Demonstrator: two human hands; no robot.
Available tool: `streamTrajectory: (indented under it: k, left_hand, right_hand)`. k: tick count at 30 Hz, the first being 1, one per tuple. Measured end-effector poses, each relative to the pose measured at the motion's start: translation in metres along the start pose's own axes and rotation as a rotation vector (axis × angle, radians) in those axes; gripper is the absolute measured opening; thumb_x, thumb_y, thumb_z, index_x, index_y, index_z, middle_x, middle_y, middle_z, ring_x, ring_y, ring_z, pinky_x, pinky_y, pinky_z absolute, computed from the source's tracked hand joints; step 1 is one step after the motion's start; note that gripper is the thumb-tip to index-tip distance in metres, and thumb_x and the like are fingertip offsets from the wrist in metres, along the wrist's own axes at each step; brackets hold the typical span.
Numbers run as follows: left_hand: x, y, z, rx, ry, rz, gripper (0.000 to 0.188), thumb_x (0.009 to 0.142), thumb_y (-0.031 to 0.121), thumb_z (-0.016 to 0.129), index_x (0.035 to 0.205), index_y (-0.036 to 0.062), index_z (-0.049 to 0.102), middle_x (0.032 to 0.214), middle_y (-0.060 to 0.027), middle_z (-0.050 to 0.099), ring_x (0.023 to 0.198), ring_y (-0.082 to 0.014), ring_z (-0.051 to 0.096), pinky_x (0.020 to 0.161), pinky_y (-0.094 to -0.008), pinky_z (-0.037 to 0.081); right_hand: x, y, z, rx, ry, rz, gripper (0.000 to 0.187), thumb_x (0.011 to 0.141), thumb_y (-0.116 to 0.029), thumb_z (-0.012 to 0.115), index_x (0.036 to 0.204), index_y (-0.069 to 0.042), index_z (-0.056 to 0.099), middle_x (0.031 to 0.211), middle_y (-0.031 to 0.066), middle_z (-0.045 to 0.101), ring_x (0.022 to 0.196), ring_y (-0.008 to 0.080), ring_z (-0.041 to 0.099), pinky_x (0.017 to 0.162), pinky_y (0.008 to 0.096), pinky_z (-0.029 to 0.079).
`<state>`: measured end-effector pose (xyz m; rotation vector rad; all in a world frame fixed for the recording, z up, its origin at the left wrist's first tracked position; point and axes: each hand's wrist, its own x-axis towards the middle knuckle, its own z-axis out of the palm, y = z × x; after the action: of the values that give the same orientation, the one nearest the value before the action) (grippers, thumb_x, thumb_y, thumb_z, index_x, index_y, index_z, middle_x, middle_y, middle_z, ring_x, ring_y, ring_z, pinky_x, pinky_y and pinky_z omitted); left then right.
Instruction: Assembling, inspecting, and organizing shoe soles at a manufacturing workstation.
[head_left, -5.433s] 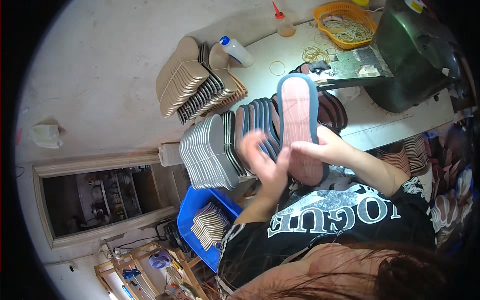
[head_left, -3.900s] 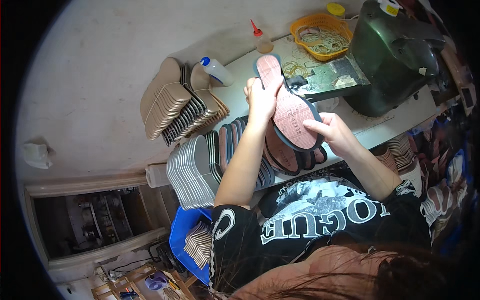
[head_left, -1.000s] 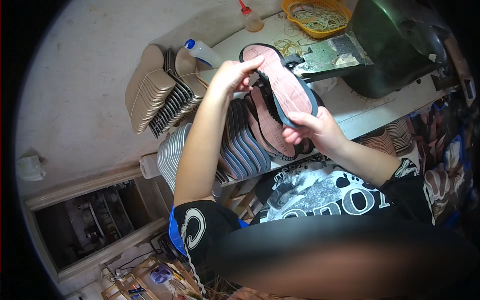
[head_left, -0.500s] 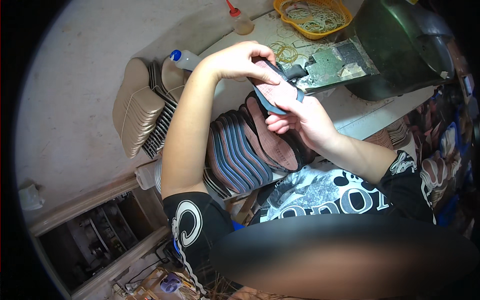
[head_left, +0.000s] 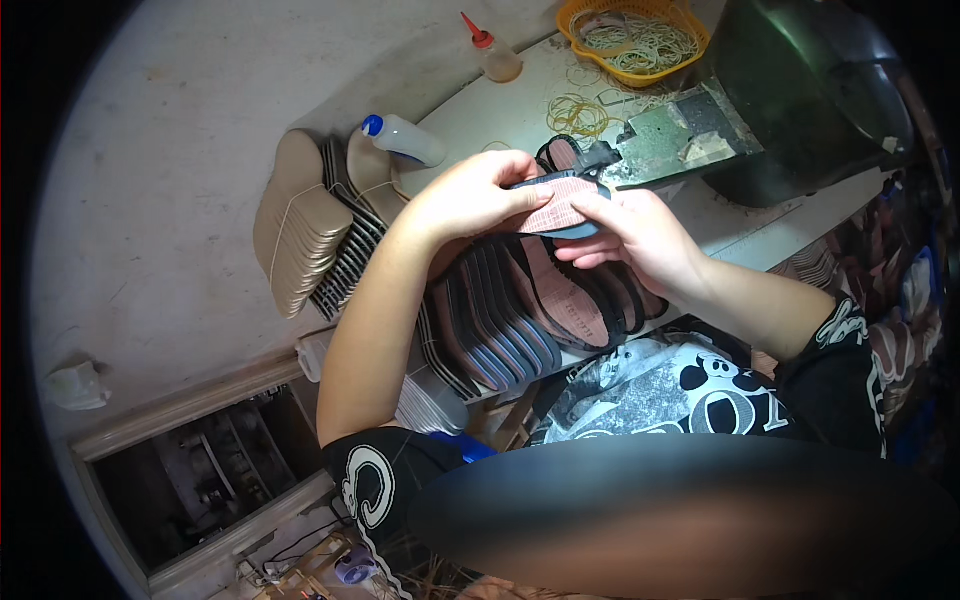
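Observation:
Both my hands hold a shoe sole (head_left: 553, 208) with a pinkish patterned face and a dark, bluish edge. My left hand (head_left: 470, 200) grips its left end, thumb on top and fingers curled underneath. At its right end, my right hand (head_left: 650, 240) presses with the thumb while its other fingers lie below. Just beyond the held sole, a dark-rimmed pink end (head_left: 563, 152) shows by the dark tip of a green machine (head_left: 690, 135); whether it belongs to the same sole I cannot tell. Below my hands stands a row of similar soles (head_left: 490, 320), a pink-faced one (head_left: 570, 300) among them.
Banded tan insoles (head_left: 300, 235) lean at the left near a white bottle with a blue cap (head_left: 408, 140). At the back are a red-nozzled squeeze bottle (head_left: 498, 62) and a yellow basket (head_left: 655, 78) of rubber bands. Loose bands (head_left: 580, 118) lie on the white table (head_left: 470, 105).
The sole has turned from steeply slanted to nearly level, and my left hand has come lower with it. A dark-rimmed pink end now shows by the machine tip. The whole view has shifted slightly.

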<state>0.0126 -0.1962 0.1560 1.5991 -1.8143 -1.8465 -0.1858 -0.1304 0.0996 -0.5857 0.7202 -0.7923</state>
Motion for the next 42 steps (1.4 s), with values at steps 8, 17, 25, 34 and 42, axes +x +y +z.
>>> streamTrajectory:
  k: [8,17,25,34,42]
  left_hand:
    - [-0.003,-0.022,0.012,0.027,0.157,0.038,0.025,0.091,0.026,0.062,0.081,0.0043,0.056,0.070,0.0033,0.055,0.063,-0.0034,0.048,0.053,-0.0205,0.038]
    - [-0.008,-0.003,0.037,-0.074,0.176,-0.158,0.041,0.090,0.038,0.060,0.069,0.0029,0.061,0.053,-0.0075,0.060,0.039,-0.0146,0.054,0.040,-0.0257,0.044]
    - [0.000,-0.020,0.034,-0.176,0.261,-0.082,0.045,0.090,0.039,0.061,0.061,0.0038,0.058,0.044,-0.0038,0.053,0.034,-0.0113,0.048,0.037,-0.0240,0.041]
    - [0.023,-0.024,0.018,-0.230,0.526,0.022,0.047,0.085,0.045,0.065,0.060,0.0071,0.053,0.042,0.0010,0.041,0.036,-0.0100,0.038,0.041,-0.0257,0.041]
    - [-0.017,-0.095,0.047,-0.491,0.701,0.228,0.039,0.097,0.037,0.048,0.074,0.0061,0.055,0.054,-0.0028,0.054,0.041,-0.0094,0.047,0.041,-0.0204,0.036]
  right_hand:
    - [0.003,-0.006,0.001,-0.098,0.008,0.033,0.040,0.090,-0.038,0.060,0.106,-0.002,0.061,0.095,0.0102,0.067,0.080,0.0167,0.068,0.069,0.0252,0.055]
    - [-0.006,-0.004,-0.030,-0.309,-0.115,0.022,0.023,0.083,-0.024,0.068,0.087,-0.001,0.067,0.071,0.0008,0.061,0.062,0.0069,0.057,0.061,0.0235,0.049]
    - [-0.050,-0.008,-0.069,-0.326,-0.257,0.064,0.029,0.085,-0.021,0.068,0.099,0.005,0.066,0.089,0.0063,0.067,0.080,0.0099,0.062,0.074,0.0244,0.049]
    - [-0.013,0.003,-0.046,-0.068,-0.116,-0.026,0.030,0.086,-0.017,0.066,0.106,0.006,0.063,0.096,0.0092,0.067,0.082,0.0125,0.064,0.074,0.0261,0.051]
    - [-0.027,0.049,-0.024,-0.514,-0.165,-0.083,0.036,0.085,-0.029,0.068,0.099,0.004,0.065,0.088,0.0066,0.065,0.079,0.0112,0.059,0.072,0.0276,0.047]
